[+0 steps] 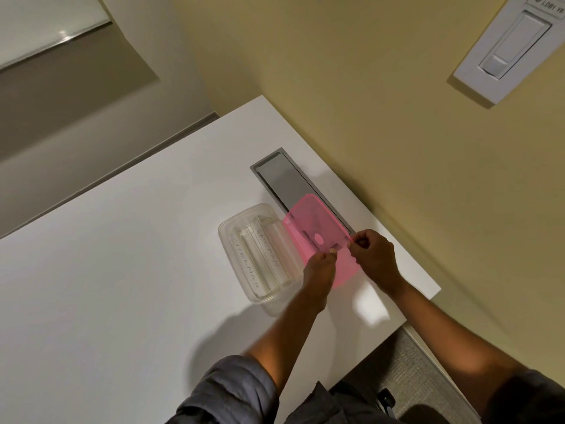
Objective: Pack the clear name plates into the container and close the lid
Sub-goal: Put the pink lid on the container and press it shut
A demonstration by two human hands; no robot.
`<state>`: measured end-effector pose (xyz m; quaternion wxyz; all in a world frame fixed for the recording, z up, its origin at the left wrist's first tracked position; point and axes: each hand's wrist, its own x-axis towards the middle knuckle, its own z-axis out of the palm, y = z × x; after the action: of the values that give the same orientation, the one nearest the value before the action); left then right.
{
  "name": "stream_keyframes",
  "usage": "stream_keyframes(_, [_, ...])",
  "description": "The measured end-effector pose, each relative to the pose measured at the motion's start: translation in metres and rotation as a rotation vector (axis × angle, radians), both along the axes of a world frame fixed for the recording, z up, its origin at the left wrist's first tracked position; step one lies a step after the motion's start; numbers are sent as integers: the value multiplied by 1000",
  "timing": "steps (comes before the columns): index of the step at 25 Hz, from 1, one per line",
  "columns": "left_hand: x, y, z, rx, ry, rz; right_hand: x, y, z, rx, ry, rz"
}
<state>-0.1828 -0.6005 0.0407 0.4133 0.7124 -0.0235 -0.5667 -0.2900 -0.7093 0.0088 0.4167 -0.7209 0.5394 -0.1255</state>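
- White worktop (122,270) set against a yellowish wall (367,87); a wall switch plate (513,47) sits upper right.
- Clear container (260,255) stands on the worktop, open-topped, near its right half.
- Two clear name plates lie side by side inside the container: one lettered "SUPERMAN" (246,261) on the left, one lettered "BATMAN" (269,249) to its right. Both lie lengthwise along the container.
- Pink translucent lid (315,221) is held just right of the container, tilted, its left edge beside the container's right rim. It partly overlaps a grey recessed panel (284,182) in the worktop.
- Left hand (318,276): grip pinching the near edge of the lid, fingertips pressed together on it. The forearm crosses over the container's near right corner.
- Right hand (373,258): grip pinching the lid's right edge, thumb and forefinger closed on the pink plastic.
- The two hands sit close together, nearly touching, at the lid's near right side.
- Grey sleeves (232,390) pushed up on both arms.
- Lid not yet on the container.
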Motion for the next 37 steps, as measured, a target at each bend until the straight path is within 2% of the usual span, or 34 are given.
stream_keyframes(3, [4,1,11,-49,56,103,5,17,17,-74,-48,1])
stream_keyframes(10, [7,16,29,-310,126,284,12,56,48,-154,-153,74])
stream_keyframes(17, [21,40,32,-260,10,371,24,86,48,-317,-107,251])
stream_keyframes(20, [37,56,33,-265,5,363,27,90,52,-253,-164,319])
stream_keyframes(25, [64,78,35,-305,42,402,36,69,59,-184,-56,92])
stream_keyframes(31, [85,97,31,-318,21,427,51,54,63,10,-58,23])
stream_keyframes(34, [88,106,26,-256,-3,501,60,50,60,40,-56,25])
stream_keyframes(37, [92,115,15,-128,-134,607,69,51,56,91,-77,27])
